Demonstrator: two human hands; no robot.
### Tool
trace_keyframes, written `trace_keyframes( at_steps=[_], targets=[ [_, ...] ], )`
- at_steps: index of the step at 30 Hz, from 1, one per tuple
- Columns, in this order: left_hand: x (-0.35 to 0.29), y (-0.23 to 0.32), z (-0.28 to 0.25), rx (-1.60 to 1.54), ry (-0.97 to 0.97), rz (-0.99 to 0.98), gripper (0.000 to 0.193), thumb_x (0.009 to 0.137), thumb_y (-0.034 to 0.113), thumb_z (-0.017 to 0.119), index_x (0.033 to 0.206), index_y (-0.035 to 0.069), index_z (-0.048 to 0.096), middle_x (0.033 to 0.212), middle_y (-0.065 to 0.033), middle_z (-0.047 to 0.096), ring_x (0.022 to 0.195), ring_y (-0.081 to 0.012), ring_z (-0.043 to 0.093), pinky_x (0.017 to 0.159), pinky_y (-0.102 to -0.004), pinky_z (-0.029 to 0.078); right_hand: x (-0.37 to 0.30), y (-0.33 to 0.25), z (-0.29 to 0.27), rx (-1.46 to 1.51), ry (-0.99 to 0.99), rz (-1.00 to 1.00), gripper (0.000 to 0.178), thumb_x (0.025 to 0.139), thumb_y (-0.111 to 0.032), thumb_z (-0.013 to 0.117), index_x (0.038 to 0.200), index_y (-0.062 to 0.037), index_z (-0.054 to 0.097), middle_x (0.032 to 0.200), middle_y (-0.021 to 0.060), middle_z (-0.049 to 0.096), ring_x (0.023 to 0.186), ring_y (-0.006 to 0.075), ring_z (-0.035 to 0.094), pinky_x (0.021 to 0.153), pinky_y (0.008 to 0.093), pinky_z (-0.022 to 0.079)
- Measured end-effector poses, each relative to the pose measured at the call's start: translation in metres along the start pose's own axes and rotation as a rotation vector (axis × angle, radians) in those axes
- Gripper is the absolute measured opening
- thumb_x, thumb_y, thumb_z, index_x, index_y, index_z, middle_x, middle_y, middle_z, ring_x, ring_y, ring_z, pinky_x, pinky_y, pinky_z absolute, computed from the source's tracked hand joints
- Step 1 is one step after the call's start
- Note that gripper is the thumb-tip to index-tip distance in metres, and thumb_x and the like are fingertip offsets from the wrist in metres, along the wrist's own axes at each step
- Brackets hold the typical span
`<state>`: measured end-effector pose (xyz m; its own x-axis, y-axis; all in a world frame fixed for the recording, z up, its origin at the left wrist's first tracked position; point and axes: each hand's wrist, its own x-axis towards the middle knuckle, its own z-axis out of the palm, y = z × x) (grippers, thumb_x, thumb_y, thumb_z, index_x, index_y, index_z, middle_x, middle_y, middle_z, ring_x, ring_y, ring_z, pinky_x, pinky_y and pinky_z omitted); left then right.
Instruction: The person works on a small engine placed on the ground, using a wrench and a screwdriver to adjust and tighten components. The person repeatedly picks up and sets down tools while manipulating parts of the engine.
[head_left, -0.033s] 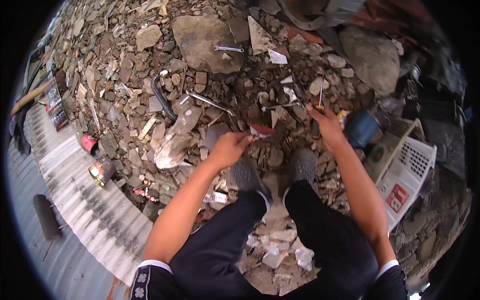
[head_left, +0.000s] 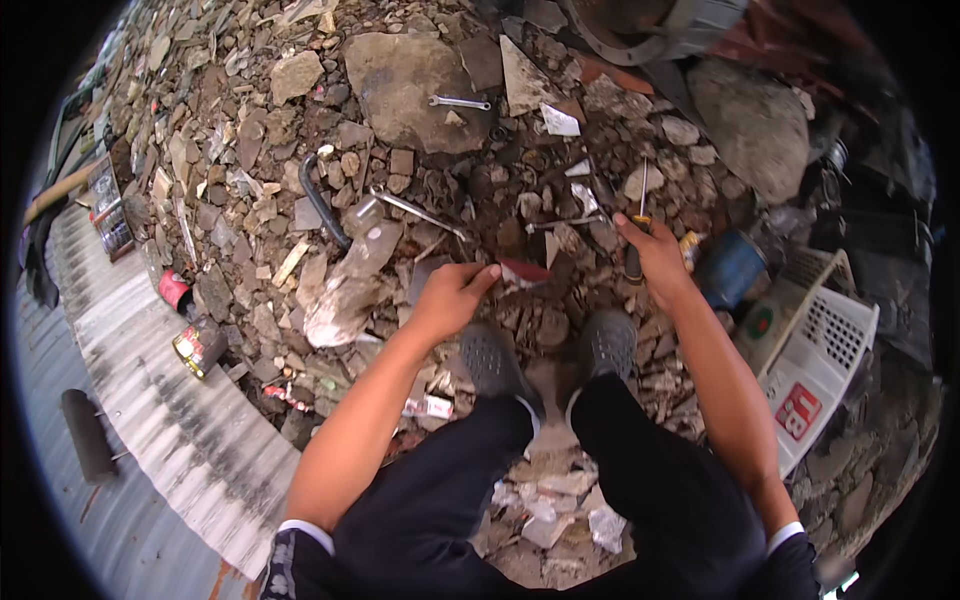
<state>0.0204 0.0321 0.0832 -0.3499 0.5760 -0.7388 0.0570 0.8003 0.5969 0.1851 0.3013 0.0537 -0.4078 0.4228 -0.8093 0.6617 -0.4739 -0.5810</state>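
Observation:
My left hand is closed, with thumb and fingers pinching the edge of a small dark red, sheet-like piece with a pale edge. My right hand is wrapped round a screwdriver with a yellow and black handle, its thin shaft pointing away from me. Between and beyond the hands, a combination wrench lies on the rubble, close to the right hand. A longer wrench rests beyond the left hand, and a small wrench lies on a flat stone.
Loose stones cover the ground around my shoes. A curved black tube lies at left, beside crumpled clear plastic. Corrugated sheet, a red can and a roller are left. A blue can and white crate stand right.
The scene has shifted slightly in view. The dark red piece has tilted a little in my left hand; both hands keep their hold.

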Motion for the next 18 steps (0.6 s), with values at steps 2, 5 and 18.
trace_keyframes(
  at_steps=[2,5,18],
  targets=[
    [0.014,-0.007,-0.016,0.040,0.011,-0.111,0.049,0.105,0.041,0.059,0.094,-0.006,0.065,0.069,-0.0217,0.055,0.064,-0.0239,0.046,0.064,-0.0427,0.043,0.032,0.013,-0.004,-0.171,0.041,-0.060,0.033,0.097,-0.036,0.075,0.106,-0.0058,0.066,0.083,-0.0009,0.061,0.068,0.0102,0.058,0.064,0.0276,0.047],
    [0.019,-0.034,-0.045,0.053,0.081,0.016,0.047,0.104,0.040,0.060,0.095,-0.006,0.065,0.070,-0.0192,0.057,0.066,-0.0202,0.045,0.065,-0.0419,0.043,0.054,0.020,-0.013,-0.294,-0.023,-0.147,0.035,0.097,-0.037,0.075,0.103,-0.0029,0.065,0.082,0.0000,0.060,0.070,0.0102,0.058,0.065,0.0294,0.047],
    [-0.047,-0.082,0.028,0.010,0.169,0.006,0.036,0.101,0.036,0.064,0.110,0.002,0.072,0.092,-0.0221,0.073,0.087,-0.0382,0.071,0.080,-0.0457,0.053,0.089,0.001,0.050,-0.970,-0.257,-0.479,0.036,0.092,-0.022,0.069,0.119,0.0021,0.067,0.094,0.0243,0.073,0.090,0.0388,0.072,0.081,0.0485,0.054]
  ],
)
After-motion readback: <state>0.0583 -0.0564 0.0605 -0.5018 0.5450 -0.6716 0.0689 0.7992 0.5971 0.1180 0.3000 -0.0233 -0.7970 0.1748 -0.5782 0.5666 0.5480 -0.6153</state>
